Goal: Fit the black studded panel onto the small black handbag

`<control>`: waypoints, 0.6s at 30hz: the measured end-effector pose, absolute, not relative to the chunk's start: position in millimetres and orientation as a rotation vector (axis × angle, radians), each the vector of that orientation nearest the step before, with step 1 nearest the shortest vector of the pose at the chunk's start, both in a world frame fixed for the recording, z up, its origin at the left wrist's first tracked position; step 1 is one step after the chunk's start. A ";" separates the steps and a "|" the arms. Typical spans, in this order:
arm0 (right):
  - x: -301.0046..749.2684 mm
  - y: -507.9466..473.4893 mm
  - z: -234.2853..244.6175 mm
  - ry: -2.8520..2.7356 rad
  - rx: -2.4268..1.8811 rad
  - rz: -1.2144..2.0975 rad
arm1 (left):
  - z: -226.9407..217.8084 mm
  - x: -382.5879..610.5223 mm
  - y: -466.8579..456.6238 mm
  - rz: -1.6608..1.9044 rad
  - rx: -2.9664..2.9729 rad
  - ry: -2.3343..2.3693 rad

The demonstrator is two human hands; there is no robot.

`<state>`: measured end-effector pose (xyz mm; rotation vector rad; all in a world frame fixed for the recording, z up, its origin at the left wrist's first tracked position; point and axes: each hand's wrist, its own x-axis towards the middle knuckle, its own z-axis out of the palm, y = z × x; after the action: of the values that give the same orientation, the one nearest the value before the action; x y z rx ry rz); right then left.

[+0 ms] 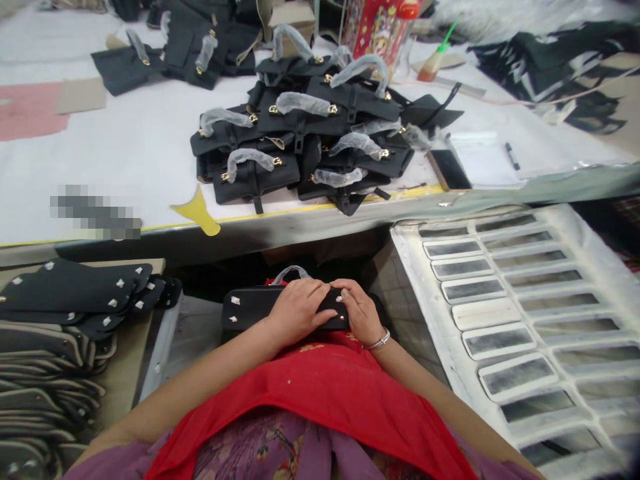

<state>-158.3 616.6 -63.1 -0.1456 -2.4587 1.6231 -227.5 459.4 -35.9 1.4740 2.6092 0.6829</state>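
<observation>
On my lap, over the red apron (325,373), lies a black handbag (255,308) with its oblong base panel facing up. Small white film-covered spots mark that panel's corners, and a plastic-wrapped handle (291,272) pokes out behind it. My left hand (300,307) lies across the middle of the panel, fingers curled over its far edge. At the right end, my right hand (361,312) grips the panel, thumb on top close to a film-covered spot. The fingertips of both hands nearly meet. Whatever lies under the fingers is hidden.
Finished-looking black handbags (300,120) are piled on the white table (125,153). A yellow template (199,210), a phone (449,169) and a glue bottle (435,60) lie there too. Stacked black panels (75,290) stand at left; a white slotted rack (485,313) is at right.
</observation>
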 end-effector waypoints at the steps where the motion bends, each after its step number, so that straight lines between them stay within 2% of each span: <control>1: -158.6 617.2 -62.2 -2.477 -0.148 1.616 | -33.7 -224.9 459.1 0.648 1.466 2.623; 6: -167.4 625.4 -57.9 -2.679 -0.086 1.383 | -28.6 -220.6 420.2 0.587 1.288 2.786; 9: -176.1 621.8 -46.3 -2.817 0.113 0.936 | -32.2 -221.4 364.6 0.738 0.874 2.977; 11: -181.3 607.4 -33.4 -2.855 0.281 0.636 | -38.0 -220.6 328.2 0.992 0.501 2.983; 15: -198.5 551.5 -15.4 -2.930 0.642 0.449 | -51.5 -221.0 289.0 1.654 -0.022 2.356; 18: -219.6 505.8 -18.2 -3.002 0.838 0.476 | -54.1 -227.0 283.4 1.907 -0.164 1.946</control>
<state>-219.6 505.8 -18.2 0.8377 -3.0021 0.4762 -227.0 283.4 -54.1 -0.1637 1.9457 1.9072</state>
